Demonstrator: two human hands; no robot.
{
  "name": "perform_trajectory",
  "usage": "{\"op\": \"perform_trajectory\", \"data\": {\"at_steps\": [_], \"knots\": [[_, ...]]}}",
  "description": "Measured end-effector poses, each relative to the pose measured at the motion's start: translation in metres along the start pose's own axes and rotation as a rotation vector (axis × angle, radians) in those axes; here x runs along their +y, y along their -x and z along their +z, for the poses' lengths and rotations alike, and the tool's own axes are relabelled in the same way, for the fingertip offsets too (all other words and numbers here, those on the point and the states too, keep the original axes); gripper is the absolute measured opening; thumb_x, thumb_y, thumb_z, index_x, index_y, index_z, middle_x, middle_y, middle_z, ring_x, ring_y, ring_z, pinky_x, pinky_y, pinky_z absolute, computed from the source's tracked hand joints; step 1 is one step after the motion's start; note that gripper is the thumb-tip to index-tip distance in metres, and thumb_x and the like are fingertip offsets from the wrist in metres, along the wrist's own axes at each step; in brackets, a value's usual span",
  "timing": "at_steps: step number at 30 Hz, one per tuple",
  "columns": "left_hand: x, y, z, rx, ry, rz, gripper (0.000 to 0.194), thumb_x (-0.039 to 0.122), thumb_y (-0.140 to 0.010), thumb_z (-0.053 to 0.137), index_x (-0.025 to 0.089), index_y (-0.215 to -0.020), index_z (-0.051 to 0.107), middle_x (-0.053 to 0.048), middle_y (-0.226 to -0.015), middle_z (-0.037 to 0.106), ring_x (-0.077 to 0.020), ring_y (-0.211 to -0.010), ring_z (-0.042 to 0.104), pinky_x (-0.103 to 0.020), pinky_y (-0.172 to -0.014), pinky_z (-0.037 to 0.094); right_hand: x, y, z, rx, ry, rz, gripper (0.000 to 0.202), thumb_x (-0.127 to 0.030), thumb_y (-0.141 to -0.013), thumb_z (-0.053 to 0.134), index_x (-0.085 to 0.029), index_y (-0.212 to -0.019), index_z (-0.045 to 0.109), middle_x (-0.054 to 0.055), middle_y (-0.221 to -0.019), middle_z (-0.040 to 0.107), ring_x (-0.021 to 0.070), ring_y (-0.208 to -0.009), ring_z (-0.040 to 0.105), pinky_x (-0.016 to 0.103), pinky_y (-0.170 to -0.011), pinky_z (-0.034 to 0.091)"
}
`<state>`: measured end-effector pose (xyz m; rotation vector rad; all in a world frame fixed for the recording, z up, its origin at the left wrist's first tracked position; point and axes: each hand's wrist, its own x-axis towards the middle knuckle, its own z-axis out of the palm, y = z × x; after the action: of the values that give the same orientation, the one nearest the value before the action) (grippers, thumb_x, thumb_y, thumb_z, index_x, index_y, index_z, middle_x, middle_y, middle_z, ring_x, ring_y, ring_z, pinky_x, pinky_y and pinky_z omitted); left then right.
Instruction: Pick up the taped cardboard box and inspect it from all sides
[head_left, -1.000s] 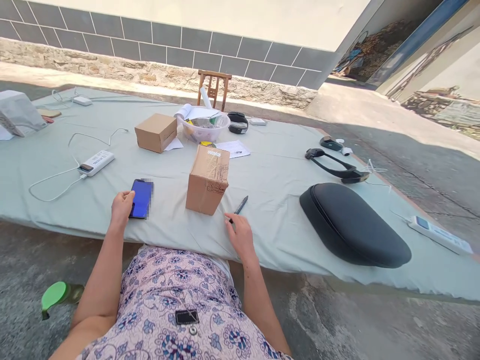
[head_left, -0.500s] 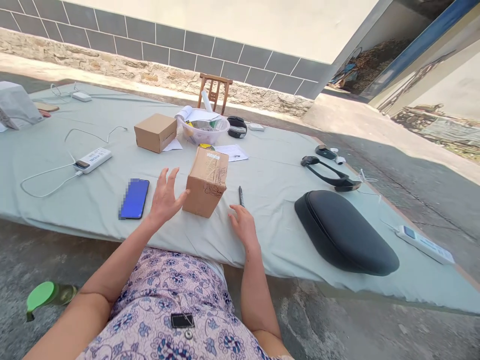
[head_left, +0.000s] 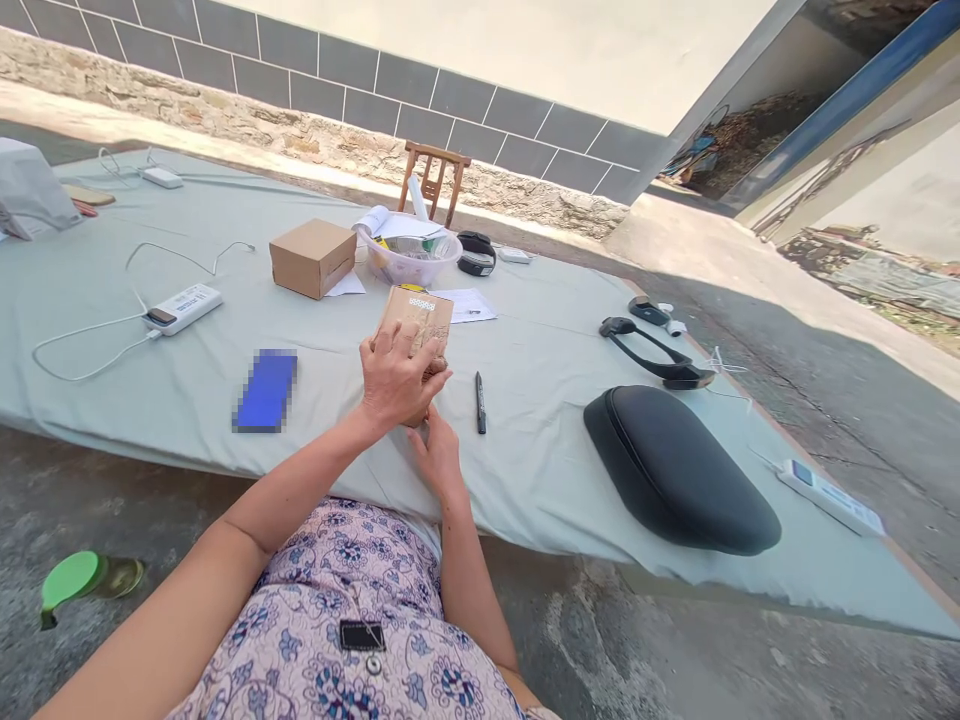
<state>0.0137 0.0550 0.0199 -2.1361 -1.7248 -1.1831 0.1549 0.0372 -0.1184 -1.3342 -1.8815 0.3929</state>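
Currently have both hands together at one cardboard carton point(head_left: 428, 318), near the front edge of one cloth-covered table point(head_left: 540, 490); spread left hand point(head_left: 396, 378) over its top and near edge; set right hand point(head_left: 439, 458) low at its near side; cannot tell about any firm clamping, with much of the contact hidden; see one black pen point(head_left: 481, 402) just to the right, one blurred blue phone point(head_left: 266, 392) to the left; farther out, find one second box point(head_left: 311, 258), beside one pale basin point(head_left: 412, 270) with papers inside; count four white packs point(head_left: 184, 308), two on the left, one past the basin, one far right; note one black padded case point(head_left: 682, 470) and one black headband point(head_left: 652, 352) on the right; spot one wooden chair point(head_left: 435, 155) beyond, one green-lidded bottle point(head_left: 90, 580) low at left.
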Motion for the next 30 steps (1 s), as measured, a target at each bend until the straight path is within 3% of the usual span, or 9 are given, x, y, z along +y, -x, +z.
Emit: {"op": "perform_trajectory", "data": {"at_steps": [3,7,11,13,17,20,23,26,30], "knots": [[-0.010,-0.001,-0.013,0.088,0.090,-0.136,0.039,0.052,-0.083,0.067,0.030,-0.114,0.074,-0.009,-0.136,0.065,-0.0345,-0.134,0.047,-0.050,-0.104,0.036,-0.008,0.003,-0.009,0.038,-0.116,0.036,0.057,-0.039,-0.092,0.054,-0.021,-0.145,0.047,0.013,-0.127,0.067,0.0270,-0.115,0.064,0.048,-0.101,0.052],[-0.037,0.002,-0.024,0.220,0.389,-0.378,0.036,0.047,-0.082,0.067,0.027,-0.110,0.074,-0.006,-0.128,0.069,-0.0272,-0.127,0.052,-0.040,-0.106,0.040,-0.025,0.002,-0.028,0.229,-0.200,0.077,0.042,-0.042,-0.094,0.053,-0.022,-0.131,0.061,0.012,-0.118,0.065,0.0228,-0.104,0.063,0.043,-0.092,0.056],[-0.072,0.017,-0.012,0.175,0.816,-0.684,0.040,0.052,-0.085,0.058,0.021,-0.106,0.071,-0.005,-0.111,0.072,-0.0216,-0.106,0.062,-0.032,-0.093,0.047,-0.043,-0.010,-0.040,0.346,-0.217,0.019,0.035,-0.045,-0.094,0.056,-0.023,-0.119,0.068,0.009,-0.108,0.063,0.0203,-0.097,0.061,0.039,-0.086,0.057],[-0.085,0.027,-0.003,0.151,0.888,-0.767,0.038,0.053,-0.085,0.055,0.019,-0.096,0.069,-0.004,-0.102,0.071,-0.0203,-0.097,0.062,-0.029,-0.085,0.047,-0.049,-0.017,-0.040,0.343,-0.198,-0.014,0.032,-0.045,-0.094,0.056,-0.024,-0.116,0.069,0.008,-0.105,0.063,0.0202,-0.098,0.061,0.039,-0.088,0.056],[-0.099,0.037,0.006,0.144,0.827,-0.721,0.037,0.053,-0.088,0.051,0.021,-0.096,0.067,-0.003,-0.102,0.070,-0.0194,-0.099,0.060,-0.027,-0.085,0.044,-0.057,-0.027,-0.035,0.364,-0.151,-0.030,0.029,-0.043,-0.095,0.055,-0.024,-0.112,0.069,0.009,-0.104,0.062,0.0206,-0.101,0.060,0.039,-0.089,0.056],[-0.100,0.037,0.002,0.104,0.770,-0.709,0.041,0.057,-0.088,0.049,0.022,-0.101,0.066,-0.003,-0.102,0.070,-0.0200,-0.097,0.060,-0.027,-0.083,0.044,-0.063,-0.027,-0.032,0.396,-0.142,-0.021,0.028,-0.043,-0.095,0.054,-0.023,-0.111,0.068,0.008,-0.103,0.061,0.0192,-0.095,0.059,0.037,-0.084,0.056],[-0.093,0.035,-0.014,0.025,0.615,-0.711,0.045,0.062,-0.091,0.043,0.023,-0.095,0.066,-0.003,-0.093,0.070,-0.0207,-0.090,0.060,-0.028,-0.077,0.042,-0.074,-0.022,-0.037,0.461,-0.121,-0.043,0.029,-0.042,-0.096,0.053,-0.023,-0.113,0.067,0.008,-0.102,0.059,0.0185,-0.091,0.057,0.036,-0.081,0.056],[-0.081,0.031,-0.038,-0.126,0.330,-0.678,0.051,0.064,-0.094,0.035,0.025,-0.091,0.067,-0.005,-0.084,0.070,-0.0241,-0.084,0.060,-0.030,-0.072,0.038,-0.085,-0.016,-0.051,0.503,-0.095,-0.081,0.033,-0.041,-0.096,0.054,-0.024,-0.122,0.062,0.009,-0.107,0.058,0.0190,-0.094,0.058,0.036,-0.083,0.056],[-0.070,0.020,-0.062,-0.242,0.062,-0.641,0.054,0.066,-0.095,0.032,0.029,-0.105,0.070,-0.009,-0.084,0.072,-0.0308,-0.085,0.064,-0.033,-0.071,0.036,-0.093,-0.010,-0.072,0.428,-0.100,-0.049,0.054,-0.044,-0.093,0.057,-0.027,-0.143,0.046,0.011,-0.121,0.058,0.0221,-0.106,0.059,0.037,-0.084,0.057]]}}
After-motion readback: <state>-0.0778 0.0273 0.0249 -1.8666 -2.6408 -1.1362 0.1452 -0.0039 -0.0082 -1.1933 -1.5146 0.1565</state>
